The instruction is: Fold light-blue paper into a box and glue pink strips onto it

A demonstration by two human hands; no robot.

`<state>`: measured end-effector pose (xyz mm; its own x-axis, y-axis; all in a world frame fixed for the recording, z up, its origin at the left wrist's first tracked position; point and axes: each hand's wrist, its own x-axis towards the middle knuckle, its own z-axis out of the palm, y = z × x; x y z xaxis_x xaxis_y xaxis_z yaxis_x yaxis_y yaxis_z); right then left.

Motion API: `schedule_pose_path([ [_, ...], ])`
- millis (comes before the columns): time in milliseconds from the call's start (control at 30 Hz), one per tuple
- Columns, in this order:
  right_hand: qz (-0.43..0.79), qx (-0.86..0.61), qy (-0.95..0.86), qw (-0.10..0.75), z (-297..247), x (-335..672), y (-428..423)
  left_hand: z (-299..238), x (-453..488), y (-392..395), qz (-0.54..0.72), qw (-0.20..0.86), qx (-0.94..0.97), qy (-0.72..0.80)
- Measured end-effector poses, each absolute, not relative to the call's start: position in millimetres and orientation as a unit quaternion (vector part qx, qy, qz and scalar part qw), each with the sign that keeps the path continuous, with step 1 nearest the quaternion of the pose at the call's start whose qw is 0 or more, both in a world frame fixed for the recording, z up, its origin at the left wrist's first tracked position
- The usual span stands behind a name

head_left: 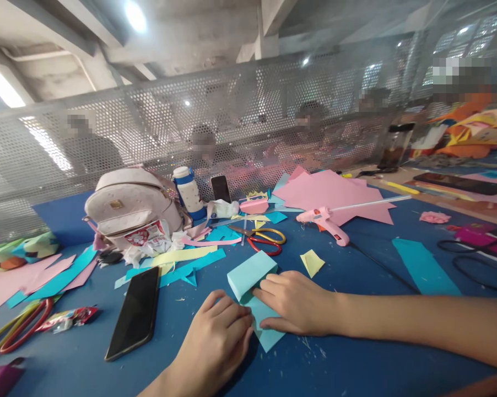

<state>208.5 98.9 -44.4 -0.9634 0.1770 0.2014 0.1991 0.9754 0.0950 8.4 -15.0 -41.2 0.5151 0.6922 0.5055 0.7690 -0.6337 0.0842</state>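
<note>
Two bare hands: left hand, fingers curled at the left edge of one folded light-blue paper on the blue table; right hand, thumb spread, fingers at the fold. From here I cannot tell whether either pinches it. One black phone, left. One pink glue gun, beyond. One red-and-white packet, print too blurred to read, before one pale backpack. One perforated screen, behind.

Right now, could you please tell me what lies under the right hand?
Under the right hand, light blue paper is partly visible, folded over at its far end. Whatever lies directly beneath the palm is covered.
</note>
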Motion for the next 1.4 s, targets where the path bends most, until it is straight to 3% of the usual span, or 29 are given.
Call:
schedule_pose_path([
  [600, -0.078, -0.023, -0.981, 0.178, -51.8, 207.9, 96.2, -40.7, 9.1, -15.7, -0.229, 0.102, -0.868, -0.43],
  [833, 0.01, -0.013, -0.988, 0.151, -54.0, 207.1, 95.4, -40.7, 9.8, -15.9, -0.236, 0.091, -0.867, -0.429],
  [1400, 0.087, -0.001, -0.988, 0.128, -46.4, 203.9, 96.4, -39.3, 10.6, -16.6, -0.229, 0.091, -0.869, -0.429],
])
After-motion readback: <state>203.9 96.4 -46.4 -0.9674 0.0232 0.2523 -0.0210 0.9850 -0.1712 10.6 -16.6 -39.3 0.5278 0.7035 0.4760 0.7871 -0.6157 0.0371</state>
